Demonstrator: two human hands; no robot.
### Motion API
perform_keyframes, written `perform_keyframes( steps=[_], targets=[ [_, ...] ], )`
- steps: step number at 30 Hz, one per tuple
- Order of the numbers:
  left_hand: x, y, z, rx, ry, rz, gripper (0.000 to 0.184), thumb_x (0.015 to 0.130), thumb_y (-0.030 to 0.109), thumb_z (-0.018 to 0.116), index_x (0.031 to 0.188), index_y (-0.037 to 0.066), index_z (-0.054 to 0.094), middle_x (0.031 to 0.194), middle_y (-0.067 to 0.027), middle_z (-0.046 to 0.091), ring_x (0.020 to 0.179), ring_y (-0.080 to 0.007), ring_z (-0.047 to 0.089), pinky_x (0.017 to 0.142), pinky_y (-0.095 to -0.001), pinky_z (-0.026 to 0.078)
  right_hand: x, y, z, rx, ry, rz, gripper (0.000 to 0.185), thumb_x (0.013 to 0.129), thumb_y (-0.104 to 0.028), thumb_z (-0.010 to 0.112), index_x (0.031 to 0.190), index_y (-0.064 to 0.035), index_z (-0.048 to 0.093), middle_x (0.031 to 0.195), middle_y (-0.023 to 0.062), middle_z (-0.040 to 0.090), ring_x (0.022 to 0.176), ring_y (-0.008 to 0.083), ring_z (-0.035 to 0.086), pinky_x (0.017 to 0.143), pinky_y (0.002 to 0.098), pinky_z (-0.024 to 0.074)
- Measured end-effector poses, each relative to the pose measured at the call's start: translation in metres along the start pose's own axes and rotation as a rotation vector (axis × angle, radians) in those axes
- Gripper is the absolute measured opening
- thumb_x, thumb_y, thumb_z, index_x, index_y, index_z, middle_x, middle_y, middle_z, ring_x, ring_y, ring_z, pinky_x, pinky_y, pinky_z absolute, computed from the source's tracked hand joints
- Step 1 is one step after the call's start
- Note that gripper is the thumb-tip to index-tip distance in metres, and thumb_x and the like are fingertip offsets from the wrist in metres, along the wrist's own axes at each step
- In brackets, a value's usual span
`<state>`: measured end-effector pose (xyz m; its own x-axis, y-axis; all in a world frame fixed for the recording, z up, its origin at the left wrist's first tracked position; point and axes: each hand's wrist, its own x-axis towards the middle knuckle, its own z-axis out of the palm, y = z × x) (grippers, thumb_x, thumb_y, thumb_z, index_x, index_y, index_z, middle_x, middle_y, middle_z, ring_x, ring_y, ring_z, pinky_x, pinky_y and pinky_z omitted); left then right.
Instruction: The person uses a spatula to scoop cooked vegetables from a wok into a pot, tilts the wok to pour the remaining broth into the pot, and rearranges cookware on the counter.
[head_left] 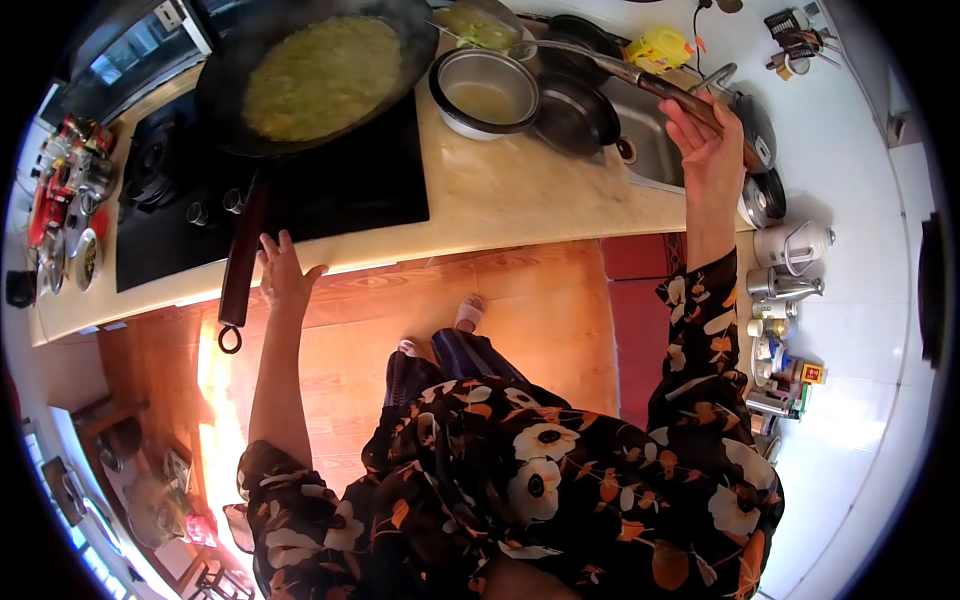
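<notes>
From my seat I see the widest bare stretch of desk (540,190) between the stove (350,195) and the sink (645,125), running out to the front edge. The handle (245,250) of the wok (418,60) juts past that edge, over the floor (540,310). The back of the desk is crowded, and the pot (475,127) stands just beside the stove.

I count 1 wok, 1 pot, 2 black pans (575,112) and 2 stove knobs (233,200). The wok sits on the stove and holds green, soupy food (325,75). The pot has a black rim and some pale liquid (488,103) inside. A green portion (485,30) shows near the top of the view, though I can't tell whether a dish or the spoon's head carries it.

My right hand (712,150) has its fingers closed around the wooden grip of a long spoon (690,102), its shaft crossing above the pot and pans. My left hand (285,278) has its fingers spread wide, gripping nothing, just beside the wok's handle; I can't tell whether they touch it.
</notes>
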<state>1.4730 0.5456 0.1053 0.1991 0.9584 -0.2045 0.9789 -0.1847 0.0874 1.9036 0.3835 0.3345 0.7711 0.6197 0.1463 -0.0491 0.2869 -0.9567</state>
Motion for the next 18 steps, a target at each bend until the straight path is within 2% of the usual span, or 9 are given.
perform_keyframes(
  steps=[5, 9, 11, 12, 14, 15, 17, 18],
  targets=[
    [-0.002, 0.001, 0.000, 0.000, 0.012, 0.016, 0.089, 0.066, 0.033, 0.079, 0.137, 0.009, 0.031, 0.145, -0.0217, 0.024, 0.128, -0.0396, 0.035, 0.086, -0.0416, 0.052, -0.006, 0.010, -0.026, -0.108, 0.026, -0.013, 0.032, 0.089, -0.024, 0.051, 0.106, 0.0035, 0.055, 0.099, 0.0204, 0.064, 0.091, 0.0296, 0.066, 0.073, 0.0306, 0.0546],
    [-0.001, 0.002, 0.001, -0.006, 0.017, 0.011, 0.088, 0.067, 0.033, 0.079, 0.137, 0.009, 0.031, 0.146, -0.0199, 0.023, 0.127, -0.0377, 0.036, 0.088, -0.0427, 0.051, -0.028, 0.036, -0.022, -0.203, -0.078, -0.087, 0.028, 0.091, -0.019, 0.049, 0.103, 0.0057, 0.055, 0.099, 0.0194, 0.064, 0.087, 0.0288, 0.067, 0.073, 0.0309, 0.0549],
    [-0.002, 0.002, -0.001, -0.013, 0.003, 0.007, 0.088, 0.067, 0.032, 0.079, 0.137, 0.010, 0.031, 0.146, -0.0193, 0.023, 0.127, -0.0374, 0.036, 0.088, -0.0424, 0.050, -0.043, 0.049, -0.017, -0.313, -0.237, -0.125, 0.020, 0.084, -0.008, 0.059, 0.100, 0.0029, 0.061, 0.097, 0.0160, 0.064, 0.084, 0.0248, 0.067, 0.073, 0.0290, 0.0517],
    [-0.002, 0.002, -0.002, -0.011, 0.003, 0.005, 0.088, 0.067, 0.032, 0.079, 0.137, 0.010, 0.031, 0.146, -0.0193, 0.023, 0.127, -0.0374, 0.036, 0.088, -0.0424, 0.050, -0.047, 0.049, -0.018, -0.310, -0.239, -0.124, 0.020, 0.084, -0.008, 0.059, 0.100, 0.0029, 0.061, 0.097, 0.0160, 0.064, 0.084, 0.0248, 0.067, 0.073, 0.0290, 0.0517],
    [-0.003, 0.004, -0.003, -0.013, -0.008, -0.011, 0.088, 0.067, 0.033, 0.079, 0.137, 0.010, 0.031, 0.146, -0.0192, 0.024, 0.127, -0.0375, 0.036, 0.090, -0.0417, 0.049, -0.054, 0.048, -0.019, -0.806, -0.640, -0.575, 0.018, 0.077, 0.002, 0.063, 0.094, 0.0004, 0.065, 0.096, 0.0149, 0.064, 0.080, 0.0227, 0.066, 0.071, 0.0283, 0.0505],
    [-0.003, 0.003, -0.002, -0.015, -0.009, -0.019, 0.088, 0.067, 0.033, 0.079, 0.137, 0.010, 0.031, 0.146, -0.0192, 0.024, 0.127, -0.0375, 0.036, 0.090, -0.0417, 0.049, -0.059, 0.044, -0.017, -0.803, -0.648, -0.576, 0.018, 0.077, 0.002, 0.063, 0.094, 0.0004, 0.065, 0.096, 0.0149, 0.064, 0.080, 0.0227, 0.066, 0.071, 0.0283, 0.0505],
    [0.000, 0.000, 0.003, -0.004, 0.017, 0.000, 0.088, 0.067, 0.033, 0.079, 0.137, 0.010, 0.031, 0.145, -0.0202, 0.024, 0.127, -0.0377, 0.036, 0.091, -0.0413, 0.049, -0.068, 0.032, -0.006, -0.952, -0.682, -0.795, 0.020, 0.074, 0.004, 0.065, 0.092, -0.0022, 0.066, 0.095, 0.0148, 0.064, 0.078, 0.0228, 0.065, 0.068, 0.0284, 0.0500],
    [0.001, -0.004, 0.009, 0.003, 0.045, 0.032, 0.088, 0.067, 0.034, 0.079, 0.137, 0.010, 0.031, 0.145, -0.0211, 0.024, 0.128, -0.0376, 0.035, 0.090, -0.0412, 0.049, -0.068, 0.032, -0.006, -0.875, -0.620, -0.813, 0.020, 0.073, 0.004, 0.063, 0.091, -0.0037, 0.067, 0.097, 0.0143, 0.065, 0.079, 0.0249, 0.065, 0.068, 0.0288, 0.0510]
  ],
)
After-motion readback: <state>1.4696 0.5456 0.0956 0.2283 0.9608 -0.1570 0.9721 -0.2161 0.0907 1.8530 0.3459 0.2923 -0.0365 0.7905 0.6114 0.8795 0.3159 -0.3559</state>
